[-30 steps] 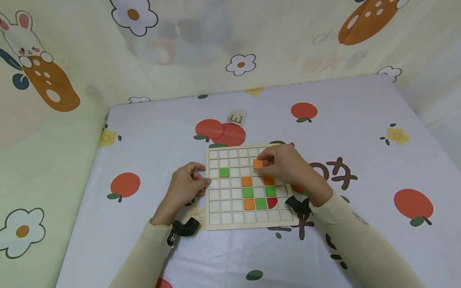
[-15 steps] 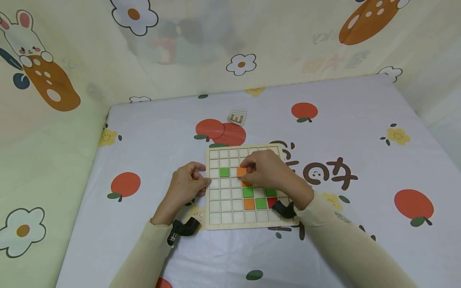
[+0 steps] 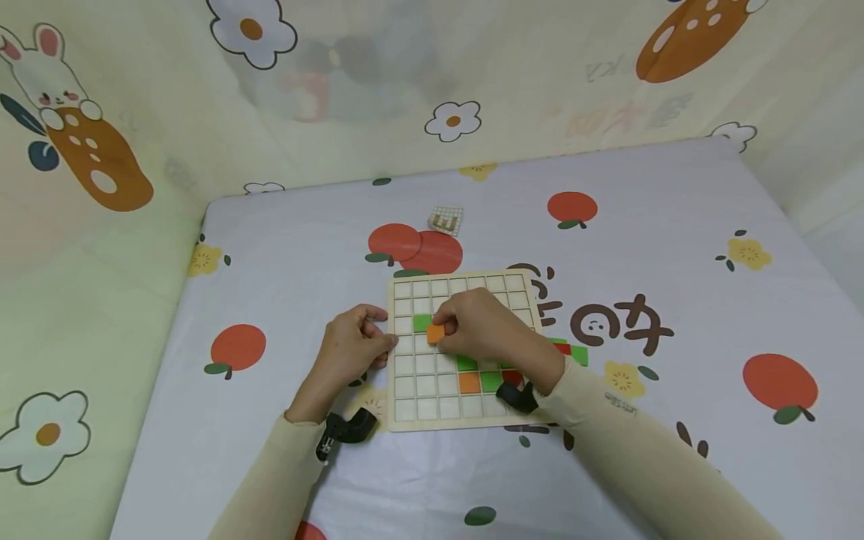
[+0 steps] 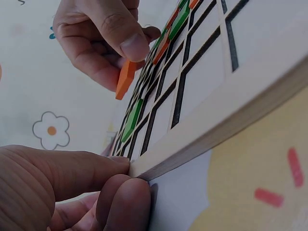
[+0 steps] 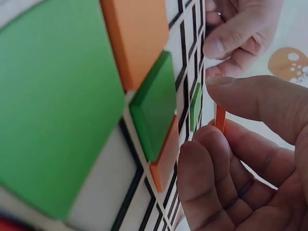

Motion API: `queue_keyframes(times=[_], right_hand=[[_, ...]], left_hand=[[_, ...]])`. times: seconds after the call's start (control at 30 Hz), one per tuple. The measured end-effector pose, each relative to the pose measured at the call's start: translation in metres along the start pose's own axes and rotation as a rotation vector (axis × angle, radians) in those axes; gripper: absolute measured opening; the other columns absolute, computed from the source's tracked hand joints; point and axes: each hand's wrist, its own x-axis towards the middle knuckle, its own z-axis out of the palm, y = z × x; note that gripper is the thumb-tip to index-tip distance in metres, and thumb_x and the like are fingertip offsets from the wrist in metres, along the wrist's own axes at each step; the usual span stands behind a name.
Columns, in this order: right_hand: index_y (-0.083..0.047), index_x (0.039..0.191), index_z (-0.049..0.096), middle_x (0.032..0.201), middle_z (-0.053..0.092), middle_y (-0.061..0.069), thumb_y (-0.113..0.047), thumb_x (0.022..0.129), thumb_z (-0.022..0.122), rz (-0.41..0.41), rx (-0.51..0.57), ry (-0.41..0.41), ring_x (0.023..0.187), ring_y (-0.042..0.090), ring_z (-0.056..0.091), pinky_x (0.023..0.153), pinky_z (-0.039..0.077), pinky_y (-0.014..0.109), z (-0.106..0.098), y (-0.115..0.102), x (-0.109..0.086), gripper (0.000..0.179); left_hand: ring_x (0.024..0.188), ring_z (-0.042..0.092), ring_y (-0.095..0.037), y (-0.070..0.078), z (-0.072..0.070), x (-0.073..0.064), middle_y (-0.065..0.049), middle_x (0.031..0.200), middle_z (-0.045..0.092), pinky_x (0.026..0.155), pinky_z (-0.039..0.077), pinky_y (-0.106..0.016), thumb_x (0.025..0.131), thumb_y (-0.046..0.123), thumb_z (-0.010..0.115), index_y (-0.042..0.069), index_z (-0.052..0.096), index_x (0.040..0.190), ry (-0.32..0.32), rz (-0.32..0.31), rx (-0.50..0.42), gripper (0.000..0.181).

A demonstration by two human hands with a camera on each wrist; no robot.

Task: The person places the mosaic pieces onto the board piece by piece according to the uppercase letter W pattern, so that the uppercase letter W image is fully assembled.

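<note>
A pale wooden grid board [image 3: 425, 410] lies on the table, with green, orange and red tiles in some of its cells. At its left edge my left hand [image 3: 351, 346] grips the rim with thumb and curled fingers. My right hand [image 3: 482, 330] pinches an orange square tile [image 3: 435, 334] between thumb and fingers. It holds the tile just above the board, close to a seated green tile [image 3: 421, 322]. In the left wrist view the orange tile [image 4: 125, 79] hangs tilted, apart from the cells. My right hand and forearm hide part of the board.
Beyond the board lies a small gridded picture card [image 3: 446, 220]. Loose red and green tiles, among them a green tile [image 3: 579, 355], sit to the right of the board, partly behind my right forearm. A printed cloth [image 3: 283, 247] covers the table, and a patterned curtain hangs behind it.
My right hand has carried the orange tile leftward and slightly nearer across the board, to beside the left green tile. The left hand has stayed at the board's edge.
</note>
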Motion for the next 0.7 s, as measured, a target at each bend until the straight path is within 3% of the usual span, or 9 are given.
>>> queue_keyframes(times=[0.4, 0.7], right_hand=[[-0.009, 0.084, 0.075, 0.061, 0.052, -0.005, -0.004, 0.081, 0.077, -0.010, 0.017, -0.010, 0.067, 0.012, 0.051, 0.063, 0.042, 0.025, 0.010, -0.006, 0.004, 0.006], [-0.011, 0.085, 0.076, 0.060, 0.052, -0.006, -0.007, 0.082, 0.077, 0.011, -0.036, -0.022, 0.064, 0.012, 0.050, 0.060, 0.038, 0.025, 0.014, -0.009, 0.007, 0.005]], left_hand=[[0.055, 0.065, -0.017, 0.001, 0.001, 0.000, -0.008, 0.077, 0.066, 0.051, 0.051, -0.026, 0.091, 0.008, 0.078, 0.002, 0.064, 0.121, 0.008, 0.013, 0.019, 0.034], [0.055, 0.065, -0.016, 0.001, 0.001, 0.000, -0.008, 0.076, 0.067, 0.051, 0.050, -0.026, 0.091, 0.008, 0.078, 0.001, 0.064, 0.121, 0.010, 0.023, 0.029, 0.034]])
